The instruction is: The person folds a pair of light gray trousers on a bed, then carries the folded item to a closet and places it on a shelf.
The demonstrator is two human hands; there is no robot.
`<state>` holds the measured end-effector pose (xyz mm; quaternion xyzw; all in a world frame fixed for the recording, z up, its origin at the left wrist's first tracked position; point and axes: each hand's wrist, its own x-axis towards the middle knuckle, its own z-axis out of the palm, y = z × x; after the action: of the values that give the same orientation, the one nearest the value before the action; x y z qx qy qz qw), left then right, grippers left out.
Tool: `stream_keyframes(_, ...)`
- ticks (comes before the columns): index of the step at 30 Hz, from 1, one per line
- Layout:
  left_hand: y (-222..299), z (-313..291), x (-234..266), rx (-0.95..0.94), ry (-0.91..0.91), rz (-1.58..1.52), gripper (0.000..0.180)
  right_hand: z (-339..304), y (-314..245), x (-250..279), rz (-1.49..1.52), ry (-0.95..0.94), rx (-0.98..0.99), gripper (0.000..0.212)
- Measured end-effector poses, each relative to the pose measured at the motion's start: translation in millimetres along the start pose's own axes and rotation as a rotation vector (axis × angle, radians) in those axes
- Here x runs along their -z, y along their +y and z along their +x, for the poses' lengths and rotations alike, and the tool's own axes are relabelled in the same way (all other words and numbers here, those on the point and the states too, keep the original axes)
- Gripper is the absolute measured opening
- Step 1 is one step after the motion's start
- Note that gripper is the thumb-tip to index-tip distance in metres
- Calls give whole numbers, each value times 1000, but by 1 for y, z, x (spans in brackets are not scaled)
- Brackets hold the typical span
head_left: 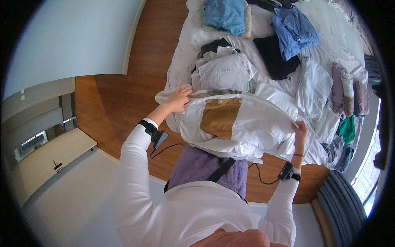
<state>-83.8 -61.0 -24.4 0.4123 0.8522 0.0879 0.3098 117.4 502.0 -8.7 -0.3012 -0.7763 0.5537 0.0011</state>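
Observation:
A white shirt with a tan panel (pixel 222 117) and small buttons is spread across the near edge of the bed, its lower part hanging toward me. My left hand (pixel 180 99) is closed on its far left edge, with the fingers bent over the cloth. At the opposite end, my right hand (pixel 300 129) pinches the shirt's right edge, and the cloth is stretched between both hands. Just beyond the shirt lies a stack of folded pale grey clothes (pixel 226 72), with dark cloth showing beneath it.
The white-sheeted bed (pixel 181 61) also holds a folded teal garment (pixel 224 15), a blue shirt (pixel 294 32) on black cloth (pixel 275 57), rolled clothes (pixel 343 90) and a green piece (pixel 347 129). Wooden floor (pixel 111 107) lies left; a grey curtain (pixel 339 197) hangs at right.

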Motion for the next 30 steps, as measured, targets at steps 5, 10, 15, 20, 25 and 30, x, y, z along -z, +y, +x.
stream_keyframes(5, -7, -10, -3, 34, 215, -135, 23, -59, -22, 29, 47, 46, -14, 16)
stream_keyframes(10, 0, -53, 3, -167, 179, 81, 23, -96, -25, 49, 107, 53, 59, 23)
stream_keyframes(15, 26, -82, -5, -247, 2, 38, 39, -109, -12, 57, 139, 88, 18, 22)
stream_keyframes(20, 34, -80, -6, -1, 273, -585, 52, -108, -4, 58, 153, 93, -13, 21)
stream_keyframes(25, 30, -71, 5, 59, -158, -461, 43, -107, -3, 58, 197, 82, -30, 19)
stream_keyframes(30, 6, -61, 23, 164, 322, -356, 18, -96, -11, 53, 148, 69, -1, 16)
